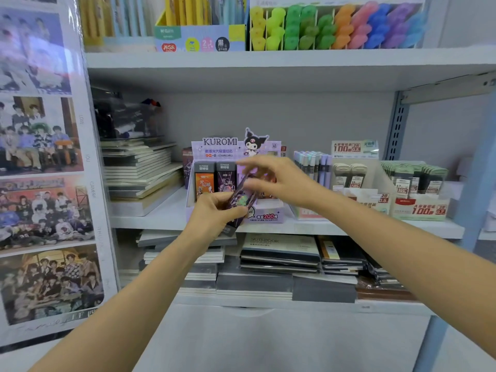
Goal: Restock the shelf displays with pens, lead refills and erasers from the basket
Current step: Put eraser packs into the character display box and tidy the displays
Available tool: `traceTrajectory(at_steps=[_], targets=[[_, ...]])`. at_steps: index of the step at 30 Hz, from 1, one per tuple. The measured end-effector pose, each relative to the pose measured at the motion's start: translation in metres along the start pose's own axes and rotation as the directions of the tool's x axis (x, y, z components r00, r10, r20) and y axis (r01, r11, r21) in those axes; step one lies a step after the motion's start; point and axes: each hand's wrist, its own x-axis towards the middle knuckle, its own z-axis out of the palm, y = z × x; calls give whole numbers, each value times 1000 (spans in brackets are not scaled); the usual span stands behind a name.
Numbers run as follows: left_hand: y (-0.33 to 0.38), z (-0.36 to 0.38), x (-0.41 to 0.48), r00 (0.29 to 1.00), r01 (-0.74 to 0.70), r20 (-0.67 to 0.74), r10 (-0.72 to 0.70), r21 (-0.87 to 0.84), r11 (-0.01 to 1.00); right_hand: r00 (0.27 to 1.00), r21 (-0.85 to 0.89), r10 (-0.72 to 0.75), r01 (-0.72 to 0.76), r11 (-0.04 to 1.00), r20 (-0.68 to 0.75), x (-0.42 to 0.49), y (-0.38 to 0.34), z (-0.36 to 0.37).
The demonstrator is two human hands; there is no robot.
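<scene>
Lead refill pack (243, 197), dark purple and tilted, is held in front of the display box (228, 150) on the middle shelf (161, 220). The left hand (214, 212) grips its lower end, fingers curled round it, forearm reaching up from the lower left. The right hand (276, 178) comes in from the right with fingers stretched over the pack's upper end; motion blur hides whether they pinch it. The box header reads "KUROMI" and its front shows "200". More packs (214, 181) stand upright inside. A neighbouring display (354, 150) reads "100" and "2B 0.5".
</scene>
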Motion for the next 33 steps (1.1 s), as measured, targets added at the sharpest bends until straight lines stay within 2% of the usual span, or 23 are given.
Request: traceTrajectory(at_steps=[2, 4, 7, 10, 12, 14, 17, 20, 22, 23, 24, 25, 26, 28, 30, 33], targets=[[6, 3, -2, 1000, 11, 17, -12, 22, 1000, 999, 43, 19, -21, 999, 49, -8, 1, -1], [10, 3, -2, 998, 52, -28, -52, -1, 999, 995, 200, 101, -98, 975, -3, -16, 6, -7], [15, -3, -1, 990, 100, -83, -117, -179, 979, 961, 429, 265, -206, 879, -82, -29, 11, -13], [16, -2, -2, 987, 85, -105, -119, -285, 955, 932, 537, 361, -302, 788, -6, -43, 11, -11], [17, 5, -3, 987, 35, -139, -84, -321, 946, 925, 517, 362, -366, 774, 113, -51, 10, -9], [19, 11, -4, 987, -12, -158, -35, -286, 958, 933, 473, 328, -358, 805, 147, -55, 6, -7], [21, 22, -6, 990, -47, -141, 28, -136, 990, 967, 454, 253, -235, 860, 20, -53, 0, -6], [22, 33, -8, 992, -72, -112, 65, -60, 996, 989, 273, 145, -130, 953, -36, -47, -4, -8], [18, 35, -8, 987, -111, -109, 114, 35, 993, 980, 238, 173, -145, 960, -97, -42, -1, -12], [14, 34, -8, 983, -142, -96, 158, 156, 978, 964, 251, 219, -177, 952, -151, -40, 1, -15], [8, 32, -8, 976, -178, -65, 209, 321, 930, 940, 266, 267, -207, 941, -214, -37, 4, -19], [1, 31, -9, 967, -213, -14, 254, 495, 842, 911, 269, 299, -224, 937, -285, -34, 7, -24], [-7, 30, -10, 959, -243, 45, 281, 643, 726, 883, 247, 309, -230, 941, -354, -31, 10, -29], [-23, 32, -14, 953, -263, 144, 267, 833, 487, 849, 170, 290, -238, 956, -441, -24, 15, -35], [-38, 35, -17, 945, -270, 187, 267, 908, 319, 854, 106, 261, -239, 965, -450, -19, 19, -34], [-46, 36, -18, 922, -290, 198, 332, 922, 255, 887, 23, 238, -249, 968, -396, -12, 26, -22]])
